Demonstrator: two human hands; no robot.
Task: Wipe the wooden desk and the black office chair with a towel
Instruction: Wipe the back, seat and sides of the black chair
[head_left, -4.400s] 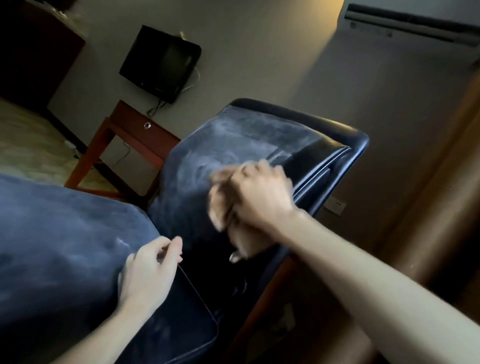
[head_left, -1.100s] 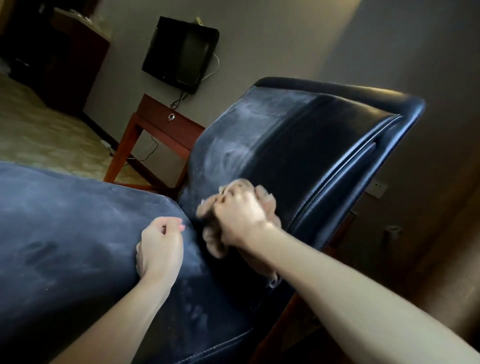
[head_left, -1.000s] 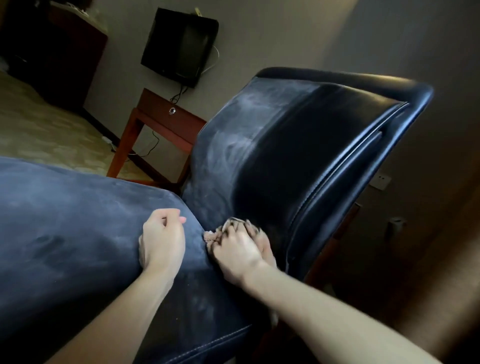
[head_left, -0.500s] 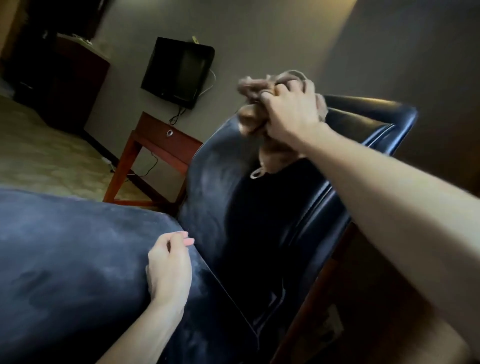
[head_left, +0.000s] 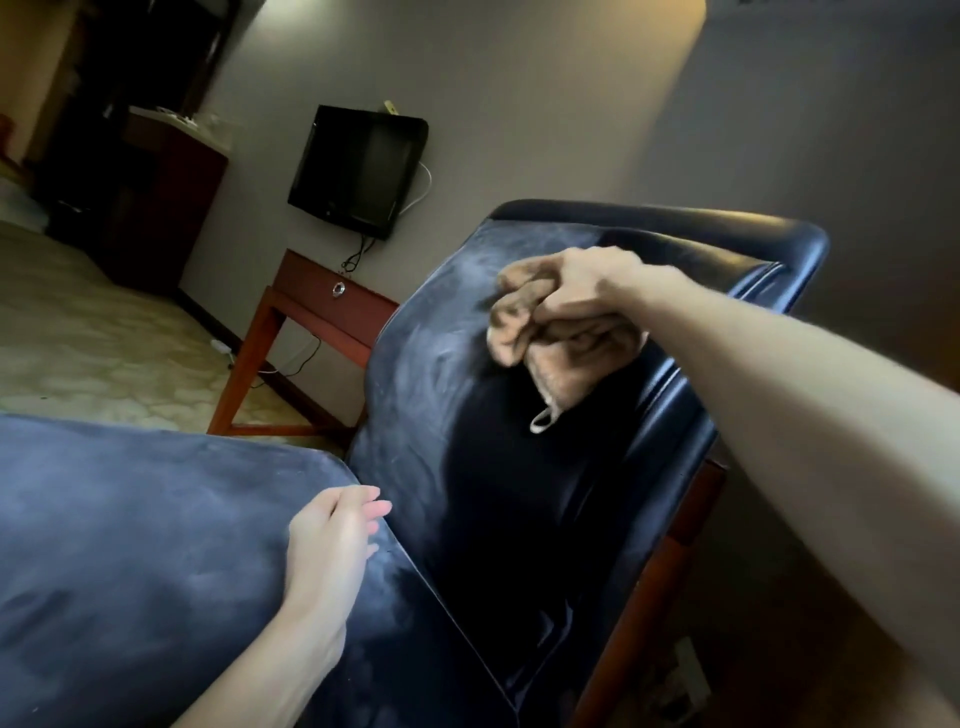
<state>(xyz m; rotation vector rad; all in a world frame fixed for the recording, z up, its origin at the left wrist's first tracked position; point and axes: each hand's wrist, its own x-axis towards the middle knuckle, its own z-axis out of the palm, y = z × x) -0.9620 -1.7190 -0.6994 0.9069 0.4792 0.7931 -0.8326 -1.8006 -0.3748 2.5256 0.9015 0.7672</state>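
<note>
Since half a second back the right hand (head_left: 576, 283) had come down off the top edge of the chair (head_left: 467, 441) back onto its upper face, dragging the towel (head_left: 558, 358) along. Fingers were curled tight round a bunched wad of it, the rest hanging loose below. Bunching made sense to me, gave a fat pad to push into the leather. Left hand (head_left: 332, 540) lay on the back corner of the seat (head_left: 130, 519), fingers relaxed and nearly straight, holding nothing. Looked like it was just bracing the chair so it wouldn't swivel under the strokes. Right side of the back looked dark and clean, left side was dusty grey, so I'd guess that strip was next. Desk (head_left: 332, 296) sat well behind, under the tv (head_left: 358, 166), couldn't tell if it'd been wiped
</note>
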